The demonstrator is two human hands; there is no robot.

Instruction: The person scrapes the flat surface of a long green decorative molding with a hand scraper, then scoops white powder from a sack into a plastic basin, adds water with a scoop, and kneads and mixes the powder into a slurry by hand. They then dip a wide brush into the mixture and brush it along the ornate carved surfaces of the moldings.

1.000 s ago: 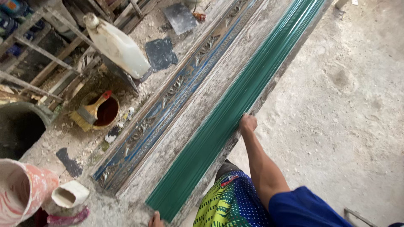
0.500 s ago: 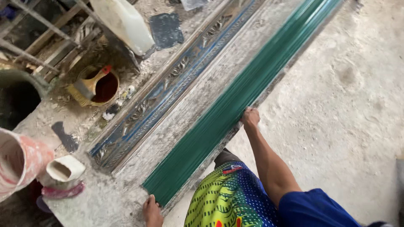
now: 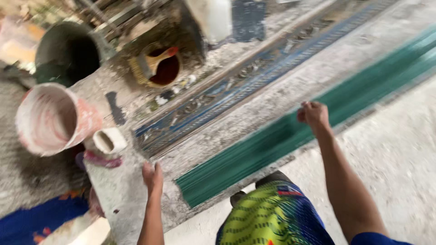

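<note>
Two hands are resting on a dusty slab beside a long green strip.

Nearest us, we are seeing our bent knee in a bright yellow-green cloth (image 3: 268,213) at the bottom edge. Just beyond it, our left hand (image 3: 153,177) is lying flat on the slab (image 3: 127,199), fingers together, holding nothing, near the strip's near end but apart from it. Our right hand (image 3: 313,115) is curling loosely over the near edge of the green strip (image 3: 272,143); the blur is keeping us from telling whether it is gripping. That strip is running along the slab's near side, away to the upper right. Beyond it a blue patterned mould (image 3: 218,97) is lying alongside. Farther left, a white pipe end (image 3: 108,140) and a pink bucket (image 3: 52,118) are sitting; farthest, a brush (image 3: 152,63) is resting in a bowl.
</note>
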